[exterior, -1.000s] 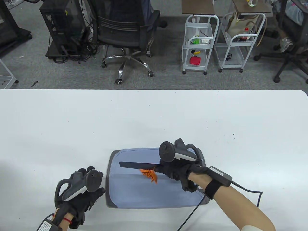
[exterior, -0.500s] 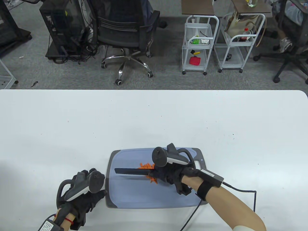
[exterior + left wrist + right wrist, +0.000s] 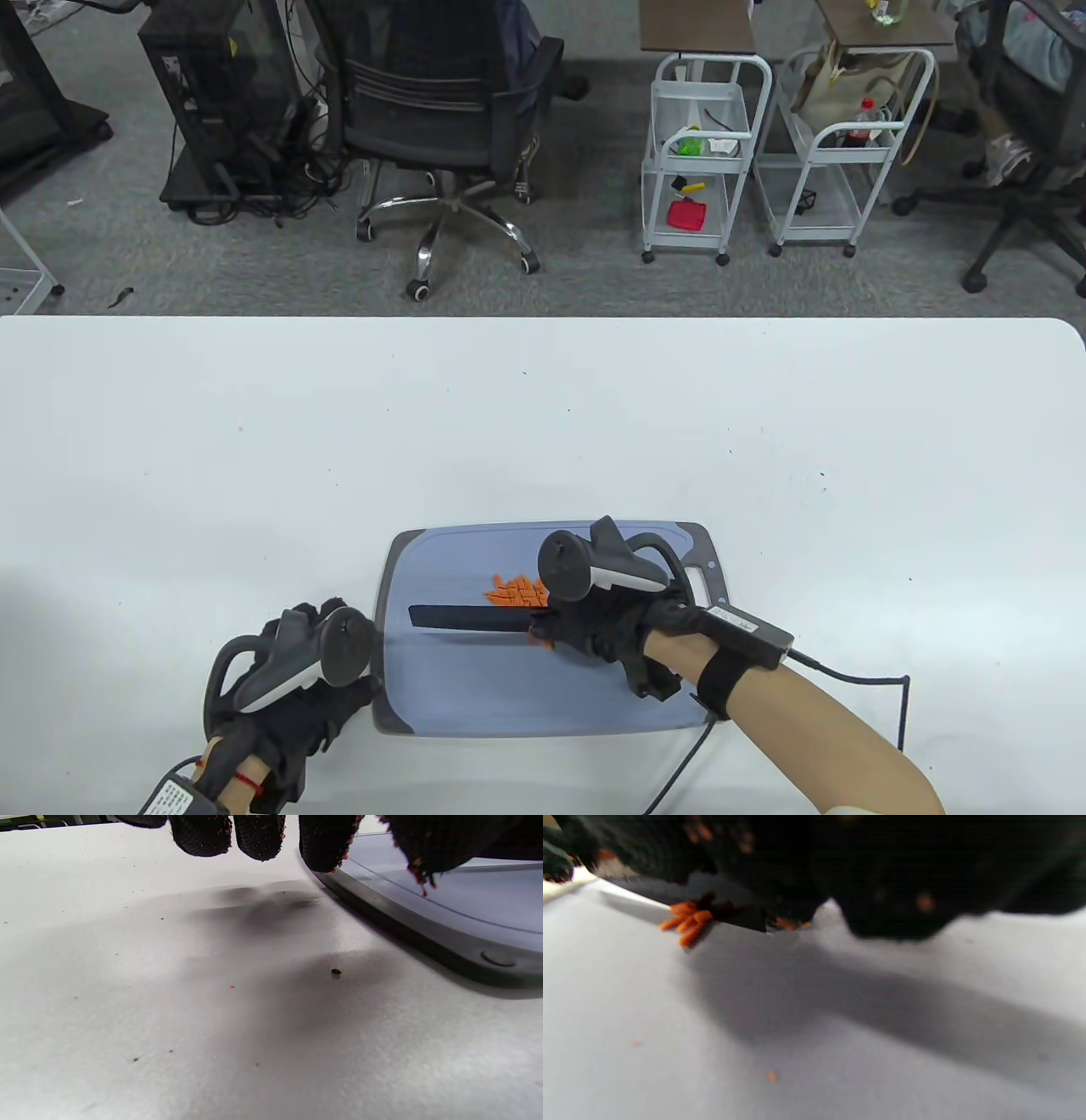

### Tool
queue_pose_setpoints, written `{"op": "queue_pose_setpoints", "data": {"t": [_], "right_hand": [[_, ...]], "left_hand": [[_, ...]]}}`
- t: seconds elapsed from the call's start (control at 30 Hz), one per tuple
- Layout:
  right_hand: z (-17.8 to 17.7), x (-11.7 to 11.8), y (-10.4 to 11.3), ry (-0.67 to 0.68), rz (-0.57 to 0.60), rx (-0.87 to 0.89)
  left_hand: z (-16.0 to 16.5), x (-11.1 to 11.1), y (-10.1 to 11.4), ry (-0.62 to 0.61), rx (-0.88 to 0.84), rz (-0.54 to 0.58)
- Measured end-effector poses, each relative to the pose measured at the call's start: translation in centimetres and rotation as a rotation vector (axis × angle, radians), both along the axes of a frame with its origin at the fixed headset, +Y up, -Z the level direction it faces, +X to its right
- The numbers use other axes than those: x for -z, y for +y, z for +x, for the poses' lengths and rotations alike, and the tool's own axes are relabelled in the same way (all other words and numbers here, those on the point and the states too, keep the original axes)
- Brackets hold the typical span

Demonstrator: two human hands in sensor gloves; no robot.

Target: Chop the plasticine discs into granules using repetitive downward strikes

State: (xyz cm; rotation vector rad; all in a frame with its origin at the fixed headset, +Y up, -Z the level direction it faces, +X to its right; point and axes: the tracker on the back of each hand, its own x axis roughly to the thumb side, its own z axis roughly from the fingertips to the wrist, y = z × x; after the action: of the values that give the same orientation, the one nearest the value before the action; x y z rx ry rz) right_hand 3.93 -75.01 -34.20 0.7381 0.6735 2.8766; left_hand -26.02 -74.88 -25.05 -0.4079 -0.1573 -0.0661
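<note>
Gripping the black knife [image 3: 475,619], the right hand [image 3: 607,624] has its fingers wrapped round the handle, blade pointing left over the orange plasticine bits [image 3: 516,592] on the blue-grey cutting board [image 3: 543,696]. Left hand [image 3: 297,705] sits on the white table [image 3: 543,407] just beside the board's near-left corner, fingers loosely curled, holding nothing. Far side: office chair [image 3: 441,110], two white carts [image 3: 704,153].

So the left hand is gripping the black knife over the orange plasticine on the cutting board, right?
Not the left. The table view shows the right hand gripping the black knife over the orange plasticine on the cutting board. The left hand rests beside the board's edge.
</note>
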Motion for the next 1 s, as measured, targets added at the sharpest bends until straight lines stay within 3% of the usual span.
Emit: {"op": "queue_pose_setpoints", "data": {"t": [0.13,0.23,0.37,0.47,0.63,0.73,0.83,0.93,1.0], "right_hand": [[1.7,-0.7,2.7,-0.054,0.051,0.069],[2.8,-1.7,3.7,-0.022,0.110,-0.056],[2.7,-2.6,1.6,0.025,0.147,-0.177],[1.7,-2.8,-0.2,0.013,0.149,-0.025],[0.7,-2.2,0.2,-0.009,0.123,-0.023],[1.4,-2.5,2.2,-0.062,0.178,0.027],[1.7,-1.8,3.4,-0.092,0.179,-0.108],[1.6,-1.4,1.3,-0.060,0.129,-0.174],[1.4,-1.1,-0.1,-0.068,0.127,-0.056]], "left_hand": [[0.1,-0.5,0.2,-0.008,0.007,0.002],[0.4,-0.5,0.2,-0.022,0.005,0.002],[0.8,-0.7,0.0,-0.044,0.022,-0.017],[0.8,-0.6,0.0,-0.043,0.014,-0.017],[0.6,-0.6,-0.1,-0.035,-0.013,-0.019],[0.5,-0.8,0.2,-0.045,-0.001,-0.002],[0.8,-0.8,0.4,-0.056,-0.005,0.007],[1.2,-1.1,0.2,-0.073,0.011,0.000],[1.4,-1.1,0.2,-0.073,0.011,0.000]]}}
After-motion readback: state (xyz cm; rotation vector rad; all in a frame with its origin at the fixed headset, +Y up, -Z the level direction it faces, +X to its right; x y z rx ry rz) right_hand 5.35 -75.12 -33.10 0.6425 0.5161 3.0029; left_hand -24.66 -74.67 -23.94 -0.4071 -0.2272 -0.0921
